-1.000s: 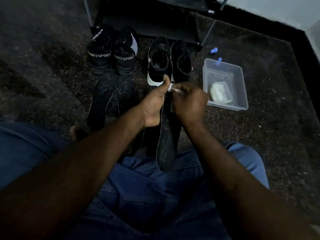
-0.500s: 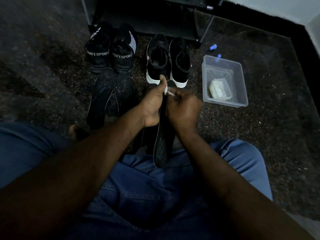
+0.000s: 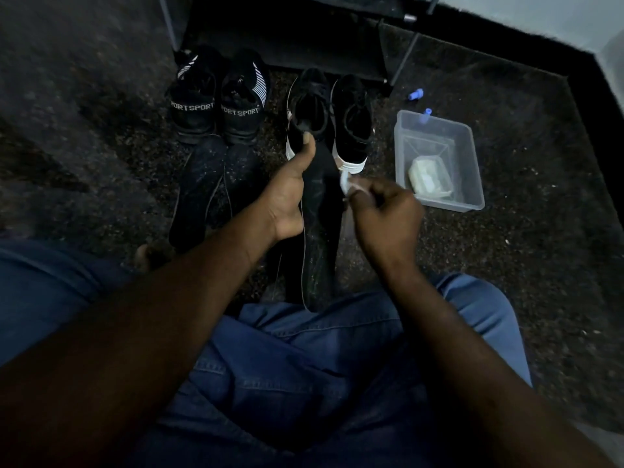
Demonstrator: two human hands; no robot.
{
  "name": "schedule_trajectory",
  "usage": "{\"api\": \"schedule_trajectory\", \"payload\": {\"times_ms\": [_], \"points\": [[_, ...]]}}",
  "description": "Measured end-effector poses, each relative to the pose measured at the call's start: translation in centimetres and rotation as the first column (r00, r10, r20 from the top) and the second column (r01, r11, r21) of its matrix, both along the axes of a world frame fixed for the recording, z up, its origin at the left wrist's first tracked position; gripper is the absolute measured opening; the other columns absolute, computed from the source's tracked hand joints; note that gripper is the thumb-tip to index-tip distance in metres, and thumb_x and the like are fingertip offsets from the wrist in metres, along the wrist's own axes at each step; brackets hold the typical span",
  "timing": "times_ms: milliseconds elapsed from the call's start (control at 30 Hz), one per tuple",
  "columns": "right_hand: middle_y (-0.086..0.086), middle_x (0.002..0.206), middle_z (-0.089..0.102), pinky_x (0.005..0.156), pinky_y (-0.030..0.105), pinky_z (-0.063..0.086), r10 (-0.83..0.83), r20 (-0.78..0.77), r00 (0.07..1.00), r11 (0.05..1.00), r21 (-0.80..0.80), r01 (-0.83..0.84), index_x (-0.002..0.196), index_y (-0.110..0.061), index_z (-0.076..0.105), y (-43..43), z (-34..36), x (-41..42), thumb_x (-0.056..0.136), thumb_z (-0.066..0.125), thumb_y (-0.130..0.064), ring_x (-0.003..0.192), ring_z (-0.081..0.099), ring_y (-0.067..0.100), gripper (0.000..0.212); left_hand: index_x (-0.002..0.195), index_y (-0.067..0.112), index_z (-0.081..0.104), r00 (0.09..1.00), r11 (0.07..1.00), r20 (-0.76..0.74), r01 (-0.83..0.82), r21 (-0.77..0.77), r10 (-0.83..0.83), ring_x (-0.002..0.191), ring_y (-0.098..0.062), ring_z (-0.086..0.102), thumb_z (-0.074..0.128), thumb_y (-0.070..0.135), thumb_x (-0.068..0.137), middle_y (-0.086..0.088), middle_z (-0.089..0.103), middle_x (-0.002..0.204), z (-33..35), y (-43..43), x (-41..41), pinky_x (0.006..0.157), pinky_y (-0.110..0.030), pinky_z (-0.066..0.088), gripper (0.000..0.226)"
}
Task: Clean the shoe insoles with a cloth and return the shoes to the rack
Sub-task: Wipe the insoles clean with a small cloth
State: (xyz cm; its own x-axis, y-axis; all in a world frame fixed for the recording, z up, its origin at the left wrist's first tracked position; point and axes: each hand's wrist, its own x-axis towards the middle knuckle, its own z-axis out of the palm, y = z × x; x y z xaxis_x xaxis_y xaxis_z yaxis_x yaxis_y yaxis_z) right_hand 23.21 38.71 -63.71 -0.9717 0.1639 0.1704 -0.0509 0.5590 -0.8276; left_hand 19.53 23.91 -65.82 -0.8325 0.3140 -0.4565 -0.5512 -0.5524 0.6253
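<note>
— Entry one, the fingers?
— Right hand (image 3: 385, 211): fingers (image 3: 363, 194) curled in, pinching a small white cloth (image 3: 345, 181) against the right edge of the held insole (image 3: 319, 238). Left hand (image 3: 287, 201): thumb (image 3: 305, 148) laid straight along the insole's top face, pointing to 12 o'clock. Its other fingers were behind the insole, so their spread could not be told.

— Entry two, the insole's lie?
— Dark and speckled. Its long axis ran from 12 to 6 o'clock, with the far end under the thumb and the near end at the jeans (image 3: 304, 366). It sat between the two hands, before the lap. Toe end or heel end: could not be told.

— Entry three, the arms?
— Both forearms reached in from 6 o'clock. The left palm faced the insole; the right hand showed its back.

— Remaining stock?
— White-soled black shoes (image 3: 353, 126), a pair, at 12 o'clock just beyond the thumb. SPORT shoes (image 3: 196, 106), a pair, at 11 o'clock. Two loose insoles (image 3: 202, 194) side by side on the carpet (image 3: 540, 231) at 10 o'clock. Clear tub (image 3: 471, 153) at 2 o'clock, holding a pale block (image 3: 429, 175). Two blue caps (image 3: 414, 94) near its far rim. Rack (image 3: 287, 45) at 12 o'clock, behind the shoes.
</note>
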Motion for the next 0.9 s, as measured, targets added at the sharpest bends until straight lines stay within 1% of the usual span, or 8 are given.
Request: {"api": "schedule_trajectory", "payload": {"times_ms": [100, 233, 400, 467, 533, 667, 800, 900], "points": [[-0.012, 0.09, 0.078, 0.081, 0.032, 0.06, -0.04, 0.01, 0.999, 0.999, -0.007, 0.04, 0.098, -0.024, 0.08, 1.1, 1.3, -1.9, 0.084, 0.072, -0.021, 0.083, 0.072, 0.002, 0.017, 0.12, 0.009, 0.067, 1.0, 1.0, -0.012, 0.014, 0.028, -0.014, 0.098, -0.027, 0.074, 0.033, 0.065, 0.104, -0.015, 0.074, 0.113, 0.5, 0.0, 0.5, 0.087, -0.04, 0.062, 0.068], [-0.01, 0.095, 0.078, 0.085, 0.02, 0.056, 0.083, -0.048, 0.995, 0.992, 0.102, -0.078, 0.097, -0.022, 0.081, 0.6, 1.7, -2.7, 0.086, 0.072, -0.014, 0.089, 0.071, 0.002, 0.016, 0.134, 0.007, 0.063, 1.0, 0.999, -0.006, -0.024, 0.032, 0.024, 0.115, -0.032, 0.069, 0.032, 0.065, 0.104, -0.018, 0.068, 0.132, 0.5, 0.2, 0.4, 0.099, -0.045, 0.057, 0.072], [0.011, 0.105, 0.075, 0.091, 0.031, 0.053, 0.136, -0.086, 0.987, 0.938, 0.332, -0.1, 0.103, -0.014, 0.081, -0.7, -0.2, -2.5, 0.084, 0.065, -0.015, 0.097, 0.072, 0.029, 0.025, 0.141, 0.008, 0.059, 1.0, 1.0, -0.006, -0.018, 0.018, 0.019, 0.115, -0.026, 0.069, 0.03, 0.063, 0.105, -0.012, 0.07, 0.129, 0.0, 0.7, 0.3, 0.092, -0.037, 0.059, 0.072], [0.016, 0.1, 0.073, 0.086, 0.028, 0.048, 0.094, -0.112, 0.989, 0.95, 0.309, -0.055, 0.099, -0.01, 0.081, -1.4, -0.6, -2.0, 0.087, 0.069, -0.017, 0.093, 0.07, 0.032, 0.019, 0.129, 0.01, 0.065, 1.0, 1.0, -0.007, -0.024, 0.001, 0.024, 0.106, -0.02, 0.071, 0.03, 0.061, 0.107, -0.007, 0.074, 0.116, -0.4, 0.8, 0.1, 0.09, -0.032, 0.059, 0.066], [0.015, 0.093, 0.073, 0.08, 0.028, 0.046, 0.084, -0.143, 0.986, 0.962, 0.271, -0.042, 0.092, -0.009, 0.082, -2.5, -0.8, -1.5, 0.086, 0.073, -0.014, 0.086, 0.07, 0.031, 0.012, 0.12, 0.011, 0.068, 0.999, 0.999, 0.006, -0.041, -0.035, 0.041, 0.114, -0.022, 0.067, 0.033, 0.064, 0.105, -0.007, 0.071, 0.119, -1.0, 0.7, 0.0, 0.103, -0.035, 0.054, 0.066], [0.007, 0.087, 0.074, 0.075, 0.032, 0.052, 0.208, -0.136, 0.969, 0.955, 0.244, -0.171, 0.088, -0.012, 0.08, -3.4, -1.1, -0.2, 0.081, 0.071, -0.009, 0.081, 0.068, 0.024, 0.011, 0.14, -0.004, 0.053, 1.0, 0.997, -0.01, 0.012, -0.08, -0.013, 0.135, -0.032, 0.055, 0.035, 0.071, 0.101, -0.018, 0.056, 0.145, -1.4, 0.6, 0.1, 0.113, -0.039, 0.043, 0.087], [0.011, 0.093, 0.074, 0.076, 0.035, 0.049, 0.209, -0.129, 0.969, 0.899, 0.414, -0.139, 0.095, -0.013, 0.078, -2.2, -0.8, -1.4, 0.082, 0.065, -0.015, 0.086, 0.068, 0.031, 0.019, 0.121, 0.011, 0.067, 1.0, 0.999, 0.002, -0.018, -0.041, 0.018, 0.111, -0.026, 0.068, 0.033, 0.064, 0.105, -0.013, 0.068, 0.126, -0.9, 0.9, 0.2, 0.1, -0.038, 0.054, 0.065], [0.012, 0.092, 0.075, 0.073, 0.036, 0.054, 0.117, -0.154, 0.981, 0.909, 0.415, -0.043, 0.093, -0.015, 0.08, -0.7, -0.3, -3.0, 0.081, 0.064, -0.017, 0.083, 0.07, 0.033, 0.02, 0.141, 0.01, 0.058, 1.0, 1.0, -0.017, 0.005, 0.006, -0.005, 0.118, -0.029, 0.066, 0.029, 0.064, 0.105, -0.014, 0.068, 0.13, -0.4, 1.0, 0.5, 0.103, -0.043, 0.054, 0.071]]}}
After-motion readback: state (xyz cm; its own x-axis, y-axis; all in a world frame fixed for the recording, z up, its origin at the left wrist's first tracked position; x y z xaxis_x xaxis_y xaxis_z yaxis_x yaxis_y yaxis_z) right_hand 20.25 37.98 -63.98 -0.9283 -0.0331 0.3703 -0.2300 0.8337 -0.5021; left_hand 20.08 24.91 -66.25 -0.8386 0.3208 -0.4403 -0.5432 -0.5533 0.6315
